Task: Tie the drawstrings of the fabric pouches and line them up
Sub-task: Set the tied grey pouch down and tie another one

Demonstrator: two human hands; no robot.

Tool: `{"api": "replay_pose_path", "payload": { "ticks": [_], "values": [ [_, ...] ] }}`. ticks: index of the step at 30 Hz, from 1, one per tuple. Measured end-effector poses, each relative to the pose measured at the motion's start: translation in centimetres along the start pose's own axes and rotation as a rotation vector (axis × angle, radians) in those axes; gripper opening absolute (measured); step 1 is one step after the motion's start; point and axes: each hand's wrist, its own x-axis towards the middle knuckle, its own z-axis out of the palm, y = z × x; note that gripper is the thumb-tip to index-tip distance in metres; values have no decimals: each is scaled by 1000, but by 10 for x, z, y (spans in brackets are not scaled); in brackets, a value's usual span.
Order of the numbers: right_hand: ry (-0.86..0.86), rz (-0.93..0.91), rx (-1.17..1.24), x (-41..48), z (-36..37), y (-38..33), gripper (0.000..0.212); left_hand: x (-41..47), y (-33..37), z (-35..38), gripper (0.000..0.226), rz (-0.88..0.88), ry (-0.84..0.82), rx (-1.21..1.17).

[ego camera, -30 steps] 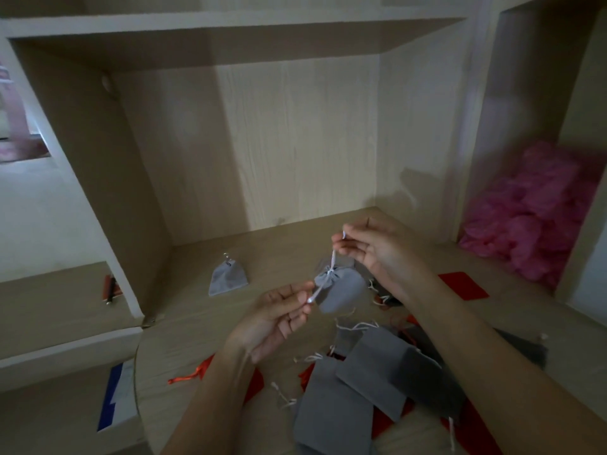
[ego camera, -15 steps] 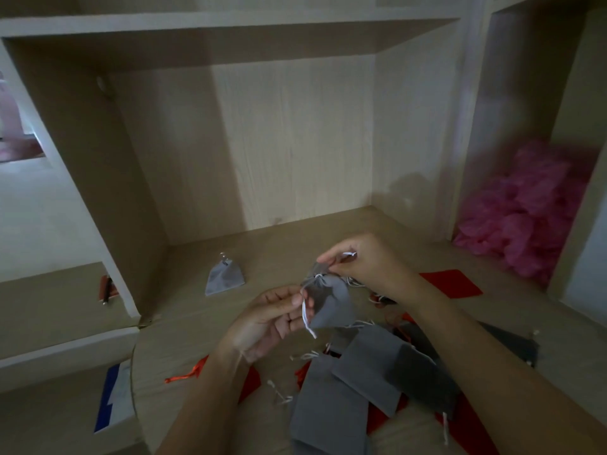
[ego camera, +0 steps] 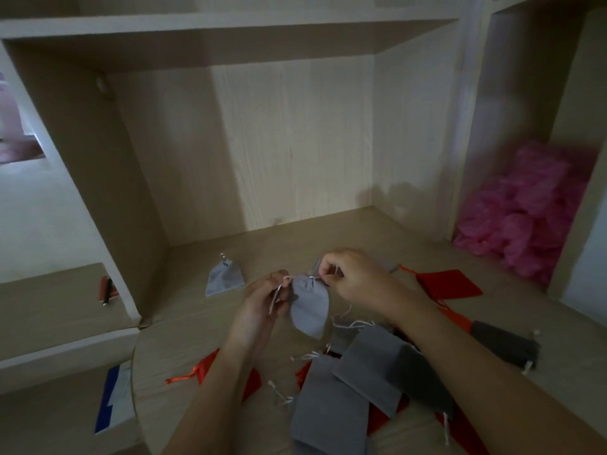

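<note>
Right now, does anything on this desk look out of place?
The pile of grey and red pouches lies jumbled and overlapping, strings straggling, none lined up. One cinched grey pouch sits apart. The left hand and right hand hold a third pouch.

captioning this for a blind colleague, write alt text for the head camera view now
A left hand and a right hand hold a small grey pouch above a wooden table, each pinching its white drawstring at the gathered neck. A cinched grey pouch lies apart to the left; flat grey and red pouches are heaped nearer the camera.
</note>
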Motion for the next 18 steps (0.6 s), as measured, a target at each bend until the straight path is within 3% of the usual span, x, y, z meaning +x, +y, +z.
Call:
{"api": "replay_pose_path", "payload": {
  "ticks": [7, 10, 14, 18],
  "values": [
    [-62, 19, 32, -3, 5, -2, 14, -3, 1, 3, 33, -50, 7, -117],
    [-136, 68, 85, -3, 5, -2, 19, -1, 1, 0, 22, -105, -10, -264],
    [-251, 177, 432, -4, 0, -1, 34, 1, -3, -4, 21, -83, 12, -182],
    [-219, 172, 750, -4, 0, -5, 17, 4, -9, -3, 20, -18, 56, 19]
  ]
}}
